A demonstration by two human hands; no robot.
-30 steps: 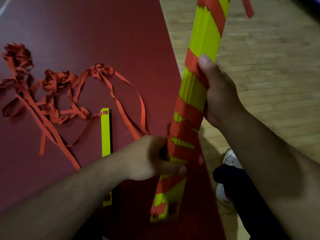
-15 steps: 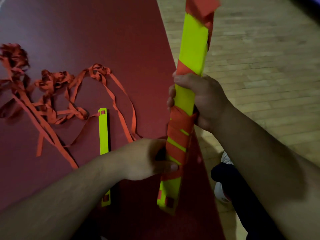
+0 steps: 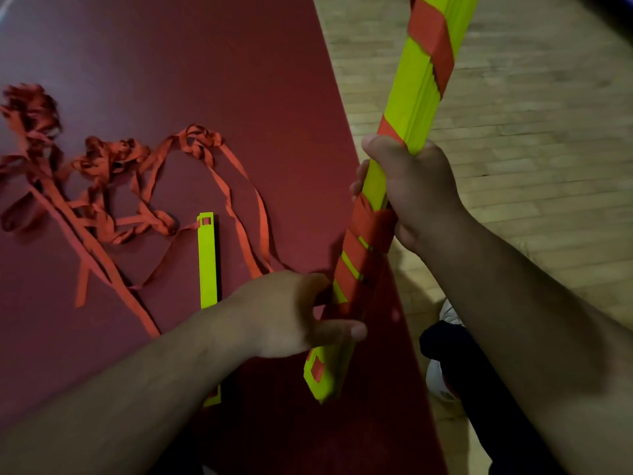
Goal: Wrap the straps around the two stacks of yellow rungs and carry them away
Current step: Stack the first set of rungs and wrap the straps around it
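Stack of yellow rungs: held off the worktop, steeply tilted. Long axis from lower left to upper right; lower end pointing down toward the near edge of the worktop, upper end running out of the top of the view. Square slot showing near the lower end. Orange strap wound spirally round it: close turns between the two hands, one broad band higher up, bare yellow between.

Left hand: at the lower part of the stack, reaching in from the left. Thumb laid across the front, pointing right; fingers curled behind, out of sight. Grips the stack over the strap turns.

Right hand: higher up, near the middle of the stack, reaching in from the right. Closed round it, fingertips showing at the left edge. Sits just above the closely wound section.

Single yellow rung: flat on the worktop, left of the stack, long axis near to far, far end slotted, near part hidden under the left forearm. Loose orange straps: tangled on the worktop further left, loops trailing toward the left hand, one strand reaching the single rung's far end.

Wooden floor right of the worktop. White shoe and dark trouser leg below the right forearm.
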